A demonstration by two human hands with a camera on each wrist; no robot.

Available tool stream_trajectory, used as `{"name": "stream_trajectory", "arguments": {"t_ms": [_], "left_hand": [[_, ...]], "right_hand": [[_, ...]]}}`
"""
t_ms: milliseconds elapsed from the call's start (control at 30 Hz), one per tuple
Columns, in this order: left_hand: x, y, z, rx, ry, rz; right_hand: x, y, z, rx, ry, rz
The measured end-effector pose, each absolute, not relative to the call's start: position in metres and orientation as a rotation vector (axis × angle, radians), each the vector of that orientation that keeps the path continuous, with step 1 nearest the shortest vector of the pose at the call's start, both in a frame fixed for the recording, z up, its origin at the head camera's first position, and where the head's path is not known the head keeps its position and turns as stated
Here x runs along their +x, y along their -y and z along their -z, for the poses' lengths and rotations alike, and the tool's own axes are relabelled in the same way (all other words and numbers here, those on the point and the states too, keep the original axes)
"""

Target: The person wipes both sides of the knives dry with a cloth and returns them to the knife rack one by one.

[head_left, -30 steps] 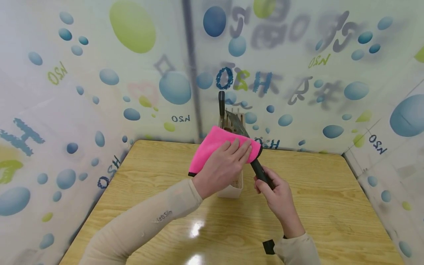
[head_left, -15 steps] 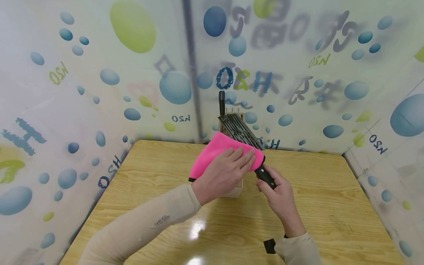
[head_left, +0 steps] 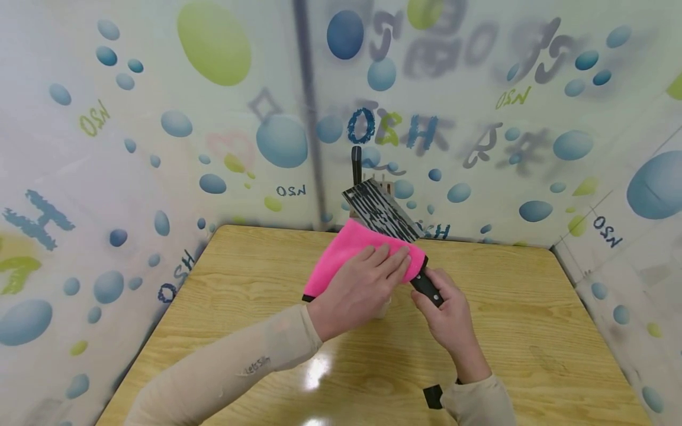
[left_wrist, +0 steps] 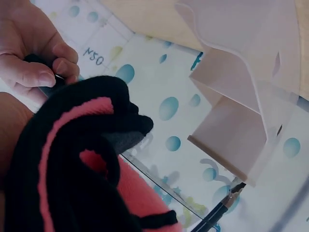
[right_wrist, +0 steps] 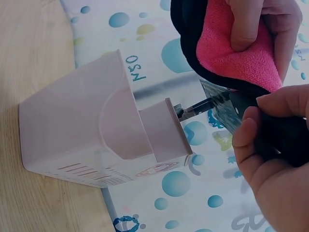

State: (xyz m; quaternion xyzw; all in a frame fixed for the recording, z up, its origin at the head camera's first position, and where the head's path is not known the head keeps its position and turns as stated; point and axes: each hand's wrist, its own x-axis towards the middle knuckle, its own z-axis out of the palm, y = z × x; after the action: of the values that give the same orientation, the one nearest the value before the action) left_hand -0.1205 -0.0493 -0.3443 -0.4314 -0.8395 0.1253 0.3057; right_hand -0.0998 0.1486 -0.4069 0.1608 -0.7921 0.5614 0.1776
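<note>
My right hand point(head_left: 450, 313) grips the black riveted handle point(head_left: 427, 288) of a cleaver. The cleaver's broad blade point(head_left: 380, 208) has dark streaks and reflections and points up to the left. Folded over its lower part is a pink cloth point(head_left: 341, 254) with black edging, which my left hand point(head_left: 362, 290) holds, fingers extended across the top. In the right wrist view the left thumb presses the cloth's pink side point(right_wrist: 222, 48). Behind stands a pale plastic knife holder point(right_wrist: 72, 125), mostly hidden in the head view. Another knife's black handle point(head_left: 356, 165) rises from it.
Everything is above a wooden table point(head_left: 511, 307). A wall covering point(head_left: 469, 118) with blue and green bubbles surrounds its back and sides. A small black piece point(head_left: 433, 397) shows beside the right sleeve.
The cleaver has turned so its broad side faces up, showing more of the blade. Cloth and left hand have slid slightly down toward the handle. The right hand stays nearly in place.
</note>
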Motion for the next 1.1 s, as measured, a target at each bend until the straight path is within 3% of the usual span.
{"name": "stream_trajectory", "arguments": {"t_ms": [1100], "left_hand": [[-0.146,0.076,0.342,-1.021,2.412,-0.269]], "right_hand": [[-0.092,-0.147,0.420,0.554,2.274,-1.535]]}}
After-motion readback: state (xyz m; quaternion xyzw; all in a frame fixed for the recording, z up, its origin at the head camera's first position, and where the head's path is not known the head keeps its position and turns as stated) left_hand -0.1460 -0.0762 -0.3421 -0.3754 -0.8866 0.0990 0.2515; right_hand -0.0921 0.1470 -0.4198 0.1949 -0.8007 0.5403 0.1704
